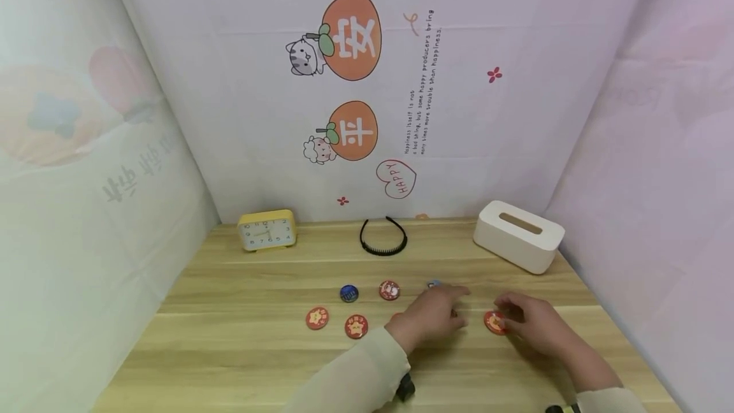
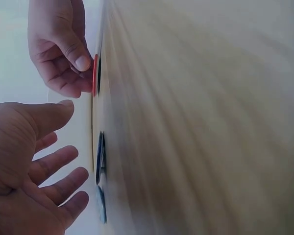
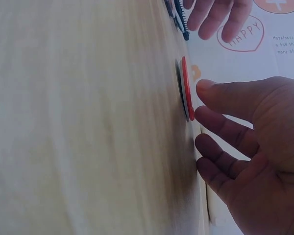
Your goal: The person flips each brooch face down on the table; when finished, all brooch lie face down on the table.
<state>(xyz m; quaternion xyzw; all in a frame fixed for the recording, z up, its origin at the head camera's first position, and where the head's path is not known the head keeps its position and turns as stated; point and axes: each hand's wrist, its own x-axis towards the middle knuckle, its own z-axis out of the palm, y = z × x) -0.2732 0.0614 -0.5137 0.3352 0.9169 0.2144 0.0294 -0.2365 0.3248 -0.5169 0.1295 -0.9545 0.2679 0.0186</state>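
At the right of the table, a red round badge (image 1: 493,322) lies flat on the wood. My right hand (image 1: 534,324) is beside it, thumb and fingertips at its edge; the right wrist view shows the red-rimmed badge (image 3: 187,90) with no fingers wrapped round it. My left hand (image 1: 432,316) hovers over the table to the left, fingers spread and holding nothing. It partly hides a light blue badge (image 1: 434,283) and a red badge (image 1: 397,317). In the left wrist view, a dark badge (image 2: 100,159) lies below the fingers.
Further left lie a blue badge (image 1: 349,293), a red badge with a white figure (image 1: 389,290) and two red star badges, one at the far left (image 1: 317,318). Behind stand a yellow clock (image 1: 266,231), a black headband (image 1: 384,252) and a white tissue box (image 1: 510,241).
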